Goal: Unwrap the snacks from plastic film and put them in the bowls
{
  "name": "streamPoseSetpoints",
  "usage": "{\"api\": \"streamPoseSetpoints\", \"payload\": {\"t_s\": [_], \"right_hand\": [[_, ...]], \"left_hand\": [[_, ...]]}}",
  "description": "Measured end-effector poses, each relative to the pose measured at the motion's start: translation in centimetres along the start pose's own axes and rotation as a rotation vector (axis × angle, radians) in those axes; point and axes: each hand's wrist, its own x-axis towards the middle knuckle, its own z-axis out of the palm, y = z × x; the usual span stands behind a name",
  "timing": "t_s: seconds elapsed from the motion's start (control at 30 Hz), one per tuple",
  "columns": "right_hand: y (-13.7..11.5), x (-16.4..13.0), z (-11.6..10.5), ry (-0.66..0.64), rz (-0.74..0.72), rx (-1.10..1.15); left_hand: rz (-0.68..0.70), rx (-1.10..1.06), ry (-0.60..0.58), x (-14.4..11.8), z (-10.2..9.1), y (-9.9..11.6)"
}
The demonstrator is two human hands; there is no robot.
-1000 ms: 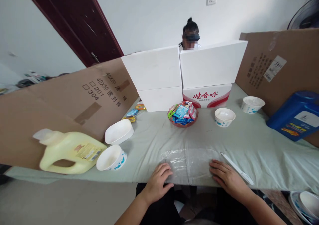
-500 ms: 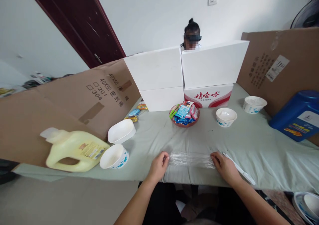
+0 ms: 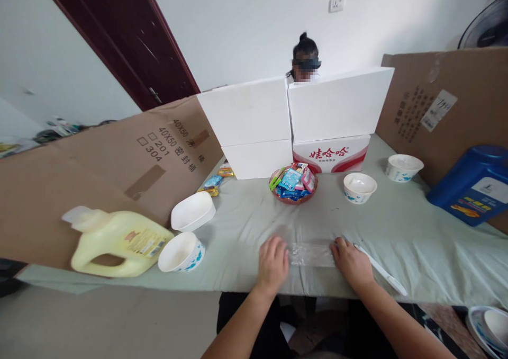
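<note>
A strip of crinkled clear plastic (image 3: 311, 254) lies flat on the cloth near the table's front edge, between my two hands. My left hand (image 3: 273, 261) rests palm down on its left end, fingers stretched forward and slightly blurred, covering that end. At the other end, my right hand (image 3: 352, 263) pinches the plastic's right edge between thumb and fingers. Just right of that hand lies a white, slender, knife-like object (image 3: 383, 271), its far tip close to the knuckles.
A bowl of wrapped snacks (image 3: 292, 184) stands ahead, before white boxes (image 3: 246, 115). Paper bowls (image 3: 359, 188) and a blue bottle (image 3: 472, 187) are on the right. At left are a yellow jug (image 3: 123, 240), a paper bowl (image 3: 181, 253) and a white dish (image 3: 193, 212). A person (image 3: 305, 57) sits behind.
My left hand has moved right along the plastic and gone from a pinch at its left end to lying over it. My right hand has stayed nearly in place.
</note>
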Motion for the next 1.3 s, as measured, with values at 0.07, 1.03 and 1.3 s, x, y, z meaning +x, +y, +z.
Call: {"api": "streamPoseSetpoints", "payload": {"t_s": [0.07,1.03,1.3], "right_hand": [[0.0,-0.1,0.0,0.015,-0.013,-0.009],[0.9,-1.3,-4.5,-0.264,0.157,1.287],[-5.0,-0.2,-3.9,-0.236,-0.076,1.269]], "left_hand": [[0.18,-0.092,-0.167,-0.2,0.0,1.5],[0.187,-0.275,-0.299,-1.6,0.7,5.3],[-0.16,-0.877,-0.199,-1.3,0.7,5.8]]}}
